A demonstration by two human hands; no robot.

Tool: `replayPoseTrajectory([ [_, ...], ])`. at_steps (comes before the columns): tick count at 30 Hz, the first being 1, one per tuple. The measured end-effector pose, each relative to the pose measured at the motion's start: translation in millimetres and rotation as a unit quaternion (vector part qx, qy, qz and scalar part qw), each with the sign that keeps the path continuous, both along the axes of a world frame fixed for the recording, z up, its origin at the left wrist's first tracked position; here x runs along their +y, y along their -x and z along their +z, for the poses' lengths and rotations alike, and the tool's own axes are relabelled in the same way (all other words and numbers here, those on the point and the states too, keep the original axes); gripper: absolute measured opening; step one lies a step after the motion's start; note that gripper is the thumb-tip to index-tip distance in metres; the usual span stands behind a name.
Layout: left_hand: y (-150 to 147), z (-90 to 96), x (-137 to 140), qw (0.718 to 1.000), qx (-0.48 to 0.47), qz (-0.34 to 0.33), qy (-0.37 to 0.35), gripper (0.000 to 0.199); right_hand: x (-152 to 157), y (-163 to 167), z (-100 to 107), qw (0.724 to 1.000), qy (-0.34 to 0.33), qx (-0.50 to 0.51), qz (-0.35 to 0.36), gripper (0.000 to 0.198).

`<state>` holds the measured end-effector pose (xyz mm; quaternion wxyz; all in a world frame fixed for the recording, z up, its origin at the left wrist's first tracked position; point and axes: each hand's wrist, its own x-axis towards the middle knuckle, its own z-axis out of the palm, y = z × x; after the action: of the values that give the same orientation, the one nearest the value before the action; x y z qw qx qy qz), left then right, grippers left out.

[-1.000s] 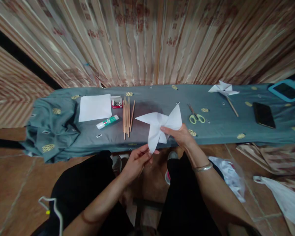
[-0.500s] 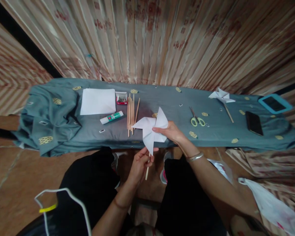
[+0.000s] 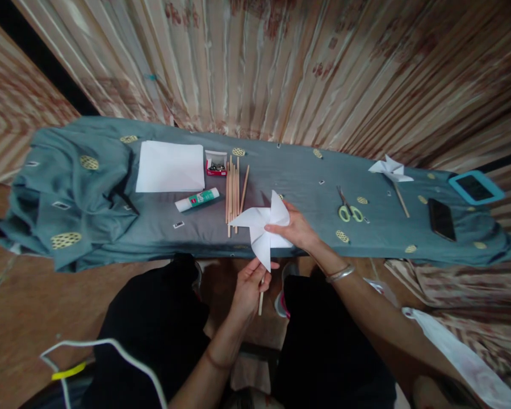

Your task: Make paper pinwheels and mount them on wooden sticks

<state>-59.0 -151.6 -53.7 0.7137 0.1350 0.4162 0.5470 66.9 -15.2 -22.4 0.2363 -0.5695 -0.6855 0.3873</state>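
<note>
A white paper pinwheel (image 3: 262,238) is held over the front edge of the cloth-covered table. My left hand (image 3: 250,287) is closed around its wooden stick (image 3: 261,303), just below the lowest blade. With the thumb on the pinwheel's centre and the fingers behind the paper, my right hand (image 3: 294,228) pinches it from the right. Behind the pinwheel's left blade lie several loose wooden sticks (image 3: 233,190). Whether a pin sits at the centre is hidden by my thumb.
On the grey-green cloth (image 3: 298,176) lie white paper sheets (image 3: 170,167), a glue stick (image 3: 197,200) and a red box of pins (image 3: 217,165). Farther right are scissors (image 3: 348,209), a finished-looking pinwheel (image 3: 390,168), a dark phone (image 3: 442,219) and a blue-framed tablet (image 3: 476,187).
The camera view has shifted and tilted slightly, so the table items appear moved. Both hands keep the same hold on the pinwheel and its stick; the right thumb remains on the centre.
</note>
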Motion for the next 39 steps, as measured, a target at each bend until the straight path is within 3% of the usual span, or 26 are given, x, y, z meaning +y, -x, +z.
replayPoseTrajectory([
  [7, -5, -1.8, 0, 1.0, -0.009, 0.009, 0.024, 0.033, 6, -8, -5, 0.994, -0.03, -0.107, -0.002, 0.102],
  [11, -7, -0.4, 0, 0.999, -0.026, 0.02, 0.041, 0.035, 9, -10, -3, 0.993, -0.022, -0.119, -0.009, 0.117],
  [22, -6, 1.3, -1, 0.996, -0.072, 0.001, 0.049, 0.039, 17, -9, -4, 0.989, 0.013, -0.145, 0.002, 0.12],
  [28, -6, 2.1, 0, 0.996, -0.075, 0.004, 0.046, 0.037, 20, -11, -6, 0.99, -0.003, -0.137, 0.021, 0.111],
  [39, -9, 5.3, 2, 0.992, -0.098, 0.009, 0.081, 0.032, 19, -4, -5, 0.988, 0.054, -0.143, -0.017, 0.111],
])
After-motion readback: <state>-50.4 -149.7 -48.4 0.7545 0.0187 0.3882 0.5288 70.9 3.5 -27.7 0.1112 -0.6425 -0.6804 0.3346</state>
